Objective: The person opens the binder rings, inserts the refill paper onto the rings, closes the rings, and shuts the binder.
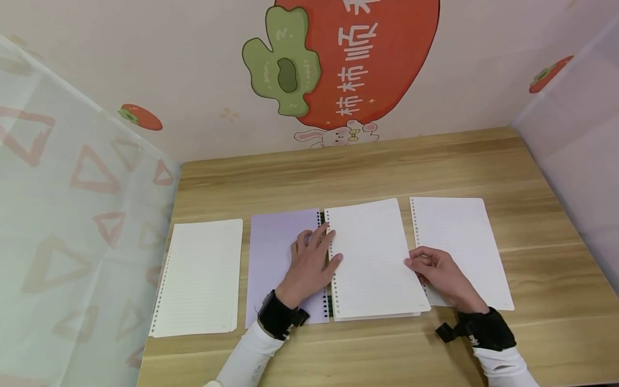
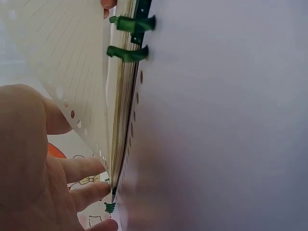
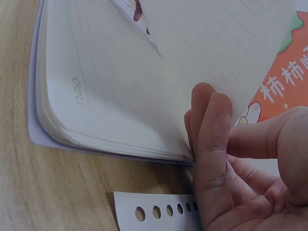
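A loose-leaf notebook lies spread on the table, its purple cover [image 1: 273, 269] folded out to the left. Green binding rings [image 2: 132, 24] stand along its spine, some of them parted in the left wrist view. Over the stack of pages [image 3: 101, 96] is a lifted lined sheet [image 1: 367, 258], punched along its left side. My right hand [image 1: 445, 274] pinches this sheet by its right edge between thumb and fingers. My left hand [image 1: 309, 266] is spread over the spine, fingertips at the row of punched holes, palm above the purple cover.
To the left lies a small pile of punched lined paper [image 1: 200, 279]. Another punched sheet [image 1: 454, 226] lies to the right, partly under my right hand. A printed backdrop [image 1: 203, 70] rises behind the wooden table [image 1: 300, 188], with cloth sides left and right.
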`<action>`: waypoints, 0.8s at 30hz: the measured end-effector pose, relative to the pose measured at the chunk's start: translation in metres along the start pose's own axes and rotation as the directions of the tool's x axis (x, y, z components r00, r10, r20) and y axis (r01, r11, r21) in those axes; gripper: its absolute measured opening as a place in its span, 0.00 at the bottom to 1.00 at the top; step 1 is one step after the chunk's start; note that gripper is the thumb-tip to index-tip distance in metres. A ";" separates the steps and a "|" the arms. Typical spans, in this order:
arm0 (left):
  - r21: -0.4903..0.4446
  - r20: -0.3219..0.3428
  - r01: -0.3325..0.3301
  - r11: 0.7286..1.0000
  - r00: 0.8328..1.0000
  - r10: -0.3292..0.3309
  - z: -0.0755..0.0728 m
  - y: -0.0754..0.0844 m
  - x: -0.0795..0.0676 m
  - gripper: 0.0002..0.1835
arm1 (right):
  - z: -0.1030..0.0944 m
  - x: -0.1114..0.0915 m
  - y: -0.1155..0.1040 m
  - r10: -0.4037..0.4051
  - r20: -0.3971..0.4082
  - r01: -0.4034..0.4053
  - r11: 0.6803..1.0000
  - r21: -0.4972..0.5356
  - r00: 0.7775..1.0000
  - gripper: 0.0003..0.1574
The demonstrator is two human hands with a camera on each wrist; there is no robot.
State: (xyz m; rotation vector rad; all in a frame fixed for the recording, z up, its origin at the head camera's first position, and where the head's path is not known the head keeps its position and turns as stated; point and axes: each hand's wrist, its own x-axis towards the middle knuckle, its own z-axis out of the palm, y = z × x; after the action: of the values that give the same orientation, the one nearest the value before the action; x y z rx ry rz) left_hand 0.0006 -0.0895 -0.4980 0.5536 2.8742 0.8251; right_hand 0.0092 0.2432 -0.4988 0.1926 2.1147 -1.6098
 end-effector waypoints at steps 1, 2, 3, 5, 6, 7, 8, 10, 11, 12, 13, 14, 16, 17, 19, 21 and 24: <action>0.003 0.008 0.005 1.000 1.000 -0.005 0.000 0.000 0.000 0.34 | 0.000 0.000 0.000 0.002 -0.002 -0.002 1.000 0.003 1.000 0.27; 0.006 0.014 0.009 1.000 1.000 -0.009 -0.001 0.000 0.000 0.34 | 0.000 0.000 0.000 0.003 -0.002 -0.003 1.000 0.002 1.000 0.27; 0.007 0.020 0.011 1.000 1.000 -0.011 -0.001 0.000 0.001 0.34 | 0.000 0.000 -0.001 0.006 -0.005 -0.006 1.000 0.000 1.000 0.26; 0.009 0.031 0.018 1.000 0.999 -0.018 -0.002 -0.001 0.002 0.34 | 0.001 -0.001 -0.001 0.007 -0.006 -0.007 1.000 -0.006 1.000 0.26; 0.010 0.038 0.021 1.000 0.999 -0.021 -0.002 -0.001 0.002 0.34 | 0.001 -0.001 -0.001 0.007 -0.006 -0.007 1.000 -0.013 1.000 0.26; 0.012 0.042 0.022 1.000 0.999 -0.022 -0.003 -0.002 0.003 0.34 | 0.001 -0.001 -0.001 0.015 -0.014 -0.016 1.000 -0.012 1.000 0.26; 0.016 0.045 0.023 1.000 0.999 -0.024 -0.003 -0.002 0.003 0.34 | 0.001 -0.002 -0.001 0.016 -0.014 -0.016 1.000 -0.016 1.000 0.27; 0.019 0.051 0.024 1.000 0.998 -0.025 -0.004 -0.003 0.005 0.34 | 0.002 -0.003 -0.001 0.017 -0.014 -0.017 1.000 -0.018 1.000 0.27; 0.021 0.054 0.026 0.999 0.998 -0.027 -0.004 -0.003 0.005 0.34 | 0.002 -0.003 -0.001 0.017 -0.015 -0.018 1.000 -0.015 1.000 0.27; 0.022 0.059 0.030 0.999 0.998 -0.031 -0.005 -0.003 0.006 0.34 | 0.002 -0.003 -0.001 0.016 -0.013 -0.016 1.000 -0.014 1.000 0.27; 0.023 0.063 0.033 0.999 0.997 -0.034 -0.005 -0.004 0.006 0.34 | 0.002 -0.003 -0.001 0.014 -0.011 -0.014 1.000 -0.005 1.000 0.27; 0.022 0.065 0.036 0.999 0.997 -0.037 -0.006 -0.004 0.007 0.34 | 0.003 -0.003 -0.001 0.010 -0.008 -0.010 1.000 0.004 1.000 0.27; 0.021 0.064 0.038 0.999 0.997 -0.039 -0.007 -0.004 0.008 0.34 | 0.003 -0.003 0.000 0.002 -0.006 -0.002 1.000 0.007 1.000 0.27; 0.023 0.061 0.036 0.999 0.997 -0.037 -0.007 -0.004 0.008 0.34 | 0.003 -0.002 0.000 -0.001 -0.006 0.001 1.000 0.012 1.000 0.27; 0.029 0.047 0.026 0.999 0.999 -0.027 -0.008 -0.005 0.009 0.33 | 0.003 -0.003 0.000 -0.006 -0.006 0.006 1.000 0.007 1.000 0.27; 0.031 0.036 0.016 0.999 0.999 -0.017 -0.008 -0.005 0.011 0.33 | 0.002 -0.003 0.000 -0.003 -0.010 0.003 1.000 -0.004 1.000 0.28; 0.029 0.036 0.011 1.000 0.999 -0.012 -0.009 -0.006 0.012 0.32 | 0.002 -0.003 -0.002 0.003 -0.015 -0.003 1.000 -0.007 1.000 0.28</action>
State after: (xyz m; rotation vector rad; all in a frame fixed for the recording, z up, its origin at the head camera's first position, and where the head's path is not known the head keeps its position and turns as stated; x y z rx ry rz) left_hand -0.0147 -0.0941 -0.4930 0.5493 2.8581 0.7651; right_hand 0.0119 0.2410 -0.4957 0.2066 2.1296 -1.6041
